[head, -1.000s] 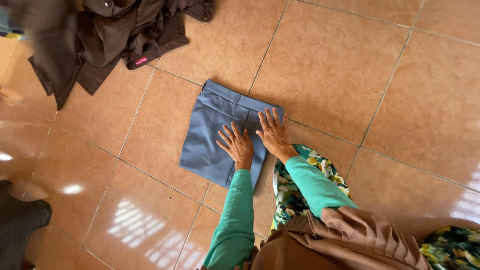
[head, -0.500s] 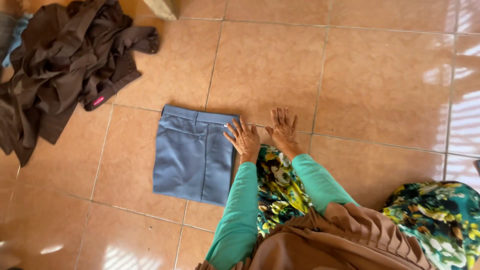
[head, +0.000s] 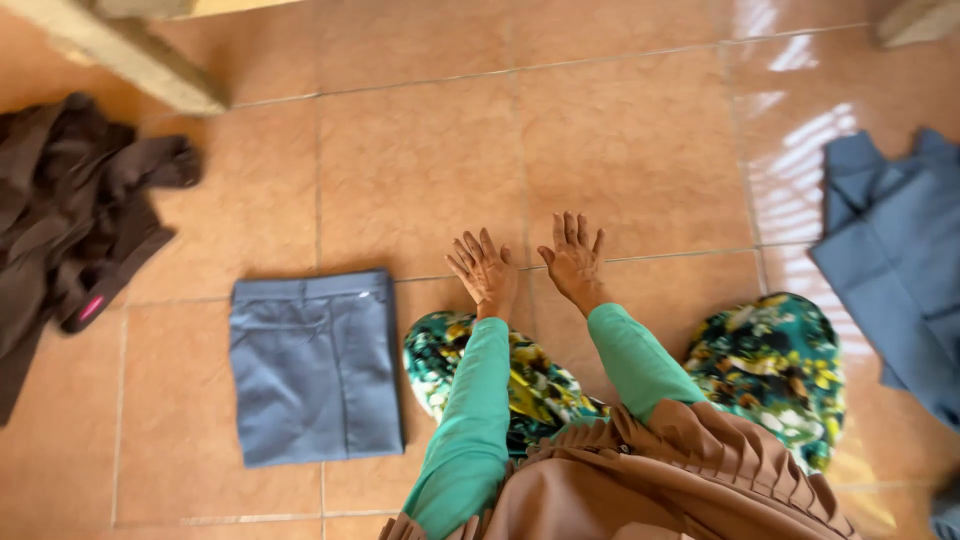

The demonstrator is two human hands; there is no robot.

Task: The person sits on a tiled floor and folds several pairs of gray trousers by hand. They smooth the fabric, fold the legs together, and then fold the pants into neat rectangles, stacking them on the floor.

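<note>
My left hand (head: 483, 268) and my right hand (head: 572, 255) hover side by side over the orange tiled floor (head: 420, 170), fingers spread, holding nothing. Both arms wear green sleeves. A folded grey-blue pair of trousers (head: 312, 362) lies flat on the tiles to the left of my left hand, apart from it. My knees, covered in green floral cloth (head: 770, 360), rest on the floor just below the hands.
A heap of dark brown clothes (head: 70, 225) lies at the far left. An unfolded grey-blue garment (head: 895, 260) lies at the right edge. A pale beam or furniture leg (head: 120, 55) crosses the top left corner.
Both hands have come off the folded trousers and moved right over bare tiles. The view has swung right, bringing the unfolded grey-blue garment into sight.
</note>
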